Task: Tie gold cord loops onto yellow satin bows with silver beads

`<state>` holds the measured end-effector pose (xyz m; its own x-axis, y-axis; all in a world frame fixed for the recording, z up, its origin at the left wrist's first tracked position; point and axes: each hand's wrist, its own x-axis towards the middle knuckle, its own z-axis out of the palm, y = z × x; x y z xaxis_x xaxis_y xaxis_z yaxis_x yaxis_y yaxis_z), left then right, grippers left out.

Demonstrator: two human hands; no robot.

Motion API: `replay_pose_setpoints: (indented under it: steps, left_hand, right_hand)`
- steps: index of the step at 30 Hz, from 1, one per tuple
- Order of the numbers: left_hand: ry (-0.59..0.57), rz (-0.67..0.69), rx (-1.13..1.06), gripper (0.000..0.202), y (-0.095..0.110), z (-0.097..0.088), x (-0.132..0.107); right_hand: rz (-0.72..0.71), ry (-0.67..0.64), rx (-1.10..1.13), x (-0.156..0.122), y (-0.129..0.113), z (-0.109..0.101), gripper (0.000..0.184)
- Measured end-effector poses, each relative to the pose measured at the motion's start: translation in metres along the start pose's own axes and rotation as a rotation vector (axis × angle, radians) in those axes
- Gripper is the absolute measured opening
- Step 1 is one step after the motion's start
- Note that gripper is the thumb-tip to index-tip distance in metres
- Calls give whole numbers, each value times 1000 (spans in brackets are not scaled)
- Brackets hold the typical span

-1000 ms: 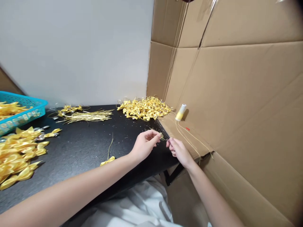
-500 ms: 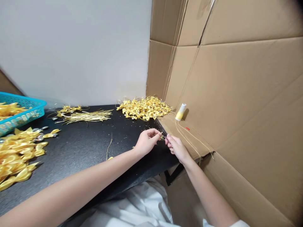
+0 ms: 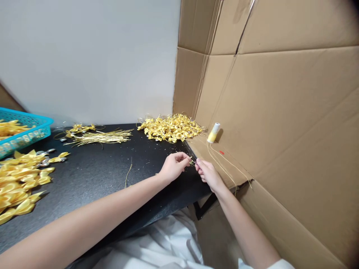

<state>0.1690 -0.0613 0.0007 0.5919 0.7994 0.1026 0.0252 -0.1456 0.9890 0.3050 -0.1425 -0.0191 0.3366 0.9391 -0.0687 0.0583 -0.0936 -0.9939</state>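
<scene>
At your left, far side: one turquoise basket, openwork, yellow pieces inside. Left, nearer: one spread of yellow ribbon bows, some with silvery beads, on the black table. Beyond it, far left: a small cluster of bows, with a bundle of gold strands lying just on its near side. Centre-left: one single gold cord; the bow at its near end, visible a second ago, is now hidden behind your left forearm. Centre, far edge: one heaped pile of yellow bows. Centre, nearer: your left hand, thumb and forefinger pinched on a small yellow piece, too fine to make out further. Directly right: your right hand, fingers curled closed around a slim dark tool, its tip at that piece; the gap between your two hands has narrowed since the earlier frame. Right, farther: one white-and-yellow spool, upright and slightly tilted, unmoved on the cardboard, two pale cords trailing nearer.
</scene>
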Motion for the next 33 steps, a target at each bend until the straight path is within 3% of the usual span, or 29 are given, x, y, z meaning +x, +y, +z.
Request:
replay_pose_setpoints:
  steps: [8, 17, 20, 23, 26, 30, 33]
  left_hand:
    - [6, 3, -23, 16, 3, -1, 0]
    - [49, -55, -57, 16, 9, -1, 2]
    - [81, -129, -223, 17, 21, -7, 8]
    - [57, -169, -580, 20, 39, -18, 17]
    - [19, -77, -812, 21, 56, -28, 20]
    - [-1, 3, -923, 18, 62, -34, 11]
    - [-21, -4, -897, 19, 54, -36, -2]
  right_hand:
    - [-28, 31, -8, 2, 1, 1, 52]
    - [81, 13, 129, -1, -5, 1, 53]
    - [85, 6, 191, -1, -5, 0, 54]
    - [57, -32, 312, -6, -6, 2, 57]
    - [29, -82, 409, -18, -13, 14, 62]
    - [58, -169, 479, -27, -25, 47, 59]
    - [-25, -39, 657, -21, -27, 70, 49]
